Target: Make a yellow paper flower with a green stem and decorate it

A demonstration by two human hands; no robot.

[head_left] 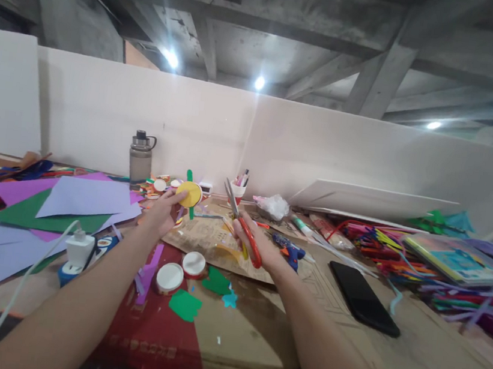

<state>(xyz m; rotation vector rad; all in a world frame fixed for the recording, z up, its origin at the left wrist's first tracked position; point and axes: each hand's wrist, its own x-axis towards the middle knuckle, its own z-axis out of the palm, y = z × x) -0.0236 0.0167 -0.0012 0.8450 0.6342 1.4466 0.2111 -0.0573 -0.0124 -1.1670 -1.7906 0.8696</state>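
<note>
Bottle: the grey bottle [140,165] stood beyond the left hand, lid on; its contents could not be made out.
Left hand: this hand [161,213] pinched the yellow disc [189,195] by its left edge, green stick ends [190,175] showing above and below it.
White-topped rounds: two [169,278] sat on the table [246,354] nearer than the left hand, side by side, undersides hidden.
Pen cup: the red-and-white cup [237,192] stood beyond the right hand, holding pens [243,178].
Right hand: this hand [257,238] gripped the red-handled scissors [246,231], blades pointing up and away.
Clear case: well right of the right hand, the case [463,260] showed blue and yellow contents.
</note>
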